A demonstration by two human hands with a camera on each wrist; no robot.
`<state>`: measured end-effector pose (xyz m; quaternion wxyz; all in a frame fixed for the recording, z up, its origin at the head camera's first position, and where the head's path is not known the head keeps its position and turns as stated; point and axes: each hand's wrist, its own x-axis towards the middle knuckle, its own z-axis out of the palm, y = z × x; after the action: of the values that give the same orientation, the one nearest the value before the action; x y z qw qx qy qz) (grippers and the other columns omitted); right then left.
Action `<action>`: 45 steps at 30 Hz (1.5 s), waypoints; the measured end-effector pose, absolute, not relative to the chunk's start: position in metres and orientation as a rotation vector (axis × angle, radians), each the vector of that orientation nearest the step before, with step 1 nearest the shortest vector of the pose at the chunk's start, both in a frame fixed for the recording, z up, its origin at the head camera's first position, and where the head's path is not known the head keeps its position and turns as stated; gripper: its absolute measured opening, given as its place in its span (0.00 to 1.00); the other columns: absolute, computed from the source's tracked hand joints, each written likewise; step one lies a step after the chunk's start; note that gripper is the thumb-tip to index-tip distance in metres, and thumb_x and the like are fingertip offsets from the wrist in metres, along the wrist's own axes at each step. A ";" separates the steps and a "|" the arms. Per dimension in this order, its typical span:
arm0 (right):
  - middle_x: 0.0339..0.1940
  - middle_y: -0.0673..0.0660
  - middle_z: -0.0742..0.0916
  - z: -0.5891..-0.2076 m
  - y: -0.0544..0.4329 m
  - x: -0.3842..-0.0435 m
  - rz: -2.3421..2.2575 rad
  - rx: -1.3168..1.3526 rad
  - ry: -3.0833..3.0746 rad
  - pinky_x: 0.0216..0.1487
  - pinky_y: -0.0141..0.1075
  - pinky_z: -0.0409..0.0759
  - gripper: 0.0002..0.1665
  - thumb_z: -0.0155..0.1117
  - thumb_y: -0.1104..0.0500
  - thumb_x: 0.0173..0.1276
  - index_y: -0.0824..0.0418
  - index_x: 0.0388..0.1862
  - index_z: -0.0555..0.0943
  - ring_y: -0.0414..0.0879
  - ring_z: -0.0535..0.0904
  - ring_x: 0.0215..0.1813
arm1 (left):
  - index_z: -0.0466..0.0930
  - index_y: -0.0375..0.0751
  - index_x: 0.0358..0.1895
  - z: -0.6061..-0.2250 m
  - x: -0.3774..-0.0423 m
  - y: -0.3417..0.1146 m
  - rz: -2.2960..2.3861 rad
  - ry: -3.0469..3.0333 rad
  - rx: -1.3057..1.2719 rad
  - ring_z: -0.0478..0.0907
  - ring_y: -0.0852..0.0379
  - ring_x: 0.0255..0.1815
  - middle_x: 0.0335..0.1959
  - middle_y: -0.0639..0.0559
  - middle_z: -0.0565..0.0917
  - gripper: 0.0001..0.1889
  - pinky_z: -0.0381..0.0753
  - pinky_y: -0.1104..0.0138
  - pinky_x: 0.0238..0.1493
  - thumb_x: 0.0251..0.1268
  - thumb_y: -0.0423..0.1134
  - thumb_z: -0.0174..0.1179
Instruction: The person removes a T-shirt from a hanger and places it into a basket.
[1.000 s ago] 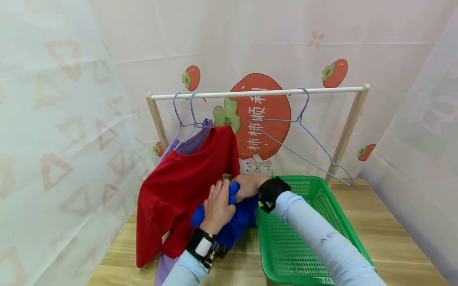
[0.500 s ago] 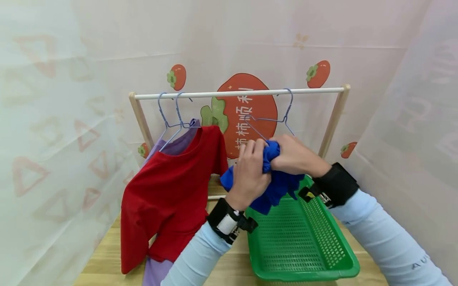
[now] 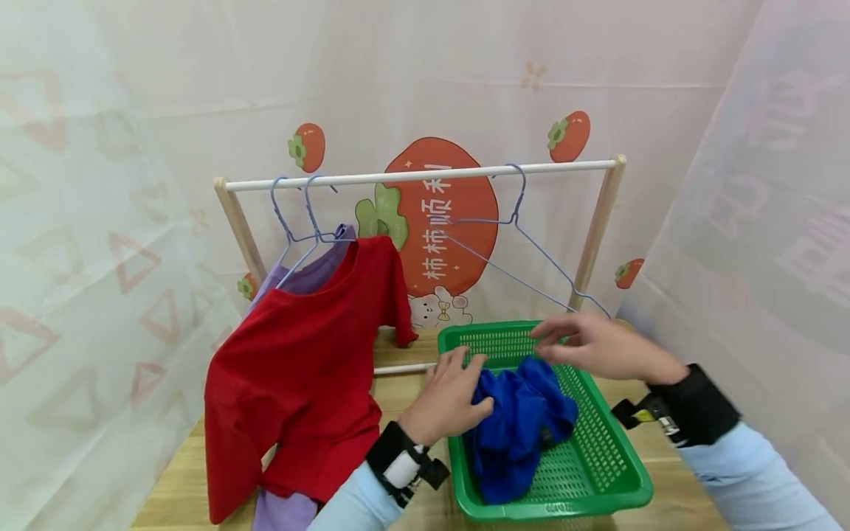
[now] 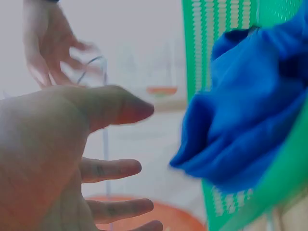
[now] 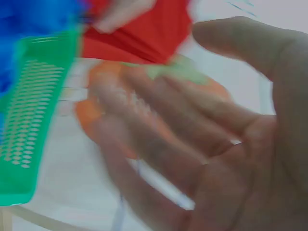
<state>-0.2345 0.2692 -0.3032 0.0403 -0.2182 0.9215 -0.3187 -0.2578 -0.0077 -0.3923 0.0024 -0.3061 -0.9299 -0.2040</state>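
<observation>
A crumpled blue garment (image 3: 514,420) lies in the green plastic basket (image 3: 551,509), also plain in the left wrist view as blue cloth (image 4: 245,115) beside the basket's perforated wall. My left hand (image 3: 448,398) is over the basket's left rim, fingers spread and holding nothing. Above the basket's right side my right hand (image 3: 598,345) hovers with loosely bent fingers, apart from the cloth. In the right wrist view that hand (image 5: 216,144) appears blurred, its palm bare and fingers extended.
A clothes rack with a white rail (image 3: 398,177) stands behind. A red long-sleeved shirt (image 3: 299,369) and a purple garment (image 3: 282,510) hang at left on hangers. A bare blue wire hanger (image 3: 516,217) hangs at right, above the basket. The wooden tabletop (image 3: 169,487) lies below.
Both hands carried the bunched blue garment rightward from beside the red shirt and let it go into the basket. The hands have moved apart, and the head view has shifted slightly right.
</observation>
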 end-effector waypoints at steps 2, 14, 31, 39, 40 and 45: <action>0.42 0.53 0.92 -0.291 0.288 -0.234 -1.208 -0.607 2.847 0.40 0.38 0.86 0.13 0.61 0.54 0.82 0.60 0.56 0.85 0.47 0.90 0.42 | 0.71 0.46 0.75 -0.387 -0.257 -0.027 -0.614 -2.818 -0.898 0.67 0.37 0.77 0.77 0.40 0.70 0.30 0.73 0.37 0.70 0.73 0.48 0.64; 0.76 0.70 0.73 -0.320 0.364 -0.315 -1.672 0.113 2.913 0.66 0.42 0.83 0.53 0.56 0.35 0.79 0.63 0.87 0.49 0.51 0.82 0.65 | 0.81 0.36 0.59 -0.322 -0.243 -0.151 -0.436 -2.190 -0.304 0.74 0.34 0.59 0.59 0.35 0.79 0.20 0.75 0.40 0.50 0.65 0.37 0.65; 0.24 0.42 0.76 -0.358 0.351 -0.366 -2.154 0.765 2.734 0.39 0.33 0.73 0.24 0.54 0.37 0.78 0.57 0.47 0.74 0.38 0.73 0.30 | 0.87 0.37 0.51 -0.333 -0.266 -0.194 -0.418 -2.271 -0.192 0.86 0.36 0.35 0.41 0.36 0.91 0.14 0.84 0.45 0.29 0.76 0.44 0.63; 0.45 0.52 0.72 -0.353 0.336 -0.378 -2.127 0.749 2.726 0.48 0.38 0.72 0.39 0.44 0.40 0.81 0.67 0.77 0.62 0.44 0.71 0.43 | 0.89 0.36 0.50 -0.318 -0.256 -0.193 -0.552 -2.213 -0.201 0.89 0.33 0.39 0.43 0.36 0.92 0.10 0.85 0.41 0.33 0.76 0.38 0.62; 0.45 0.53 0.72 -0.352 0.335 -0.380 -2.120 0.730 2.725 0.49 0.38 0.72 0.40 0.43 0.40 0.81 0.67 0.77 0.62 0.45 0.71 0.43 | 0.89 0.36 0.50 -0.314 -0.254 -0.193 -0.545 -2.190 -0.200 0.89 0.33 0.38 0.42 0.35 0.92 0.10 0.85 0.41 0.33 0.76 0.37 0.62; 0.43 0.55 0.73 -0.347 0.328 -0.391 -2.087 0.655 2.770 0.47 0.39 0.72 0.39 0.41 0.40 0.80 0.68 0.75 0.63 0.45 0.72 0.40 | 0.89 0.37 0.52 -0.286 -0.231 -0.190 -0.493 -2.127 -0.191 0.89 0.32 0.42 0.46 0.36 0.92 0.11 0.85 0.39 0.35 0.77 0.37 0.61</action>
<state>-0.3910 0.3278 -0.3475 -0.1929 0.1821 0.7700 -0.5803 -0.2309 -0.1903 -0.2860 0.4571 -0.0776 -0.8631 -0.2001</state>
